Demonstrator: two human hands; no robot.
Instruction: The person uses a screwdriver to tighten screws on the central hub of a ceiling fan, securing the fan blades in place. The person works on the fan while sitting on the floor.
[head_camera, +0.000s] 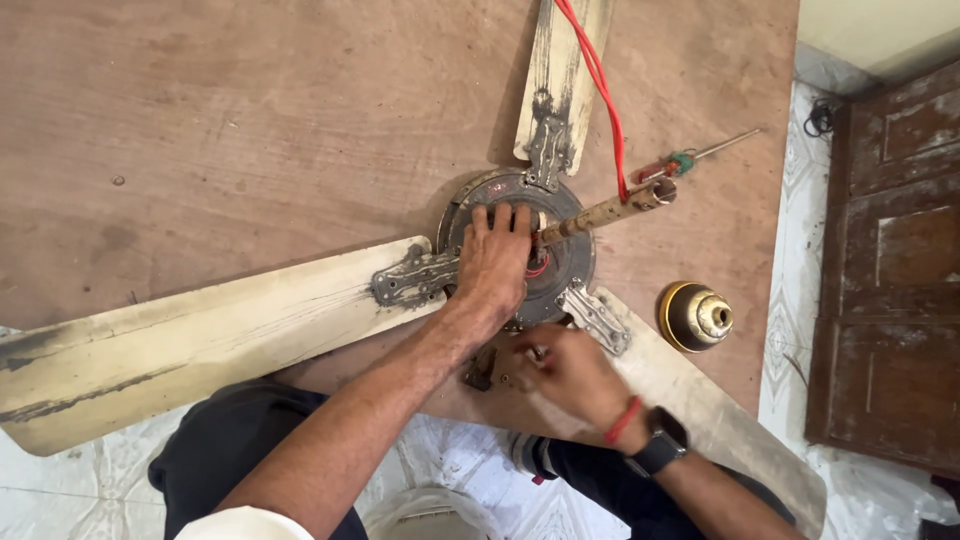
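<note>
Left hand: I see it palm-down on the fan hub, fingers spread, gripping nothing.
Right hand: fingers curled around a small metal part at the surface edge.
Fan: flat on the surface, centre.
Rod: long axis points up-right from the hub.
Screwdriver: just beyond the rod tip.

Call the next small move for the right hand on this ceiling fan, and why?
Probably bring the right hand with its small part up to the motor housing. The left hand presses flat on the housing, bracing it, while the right pinches something small at the board's near edge; what it is cannot be told.
</note>
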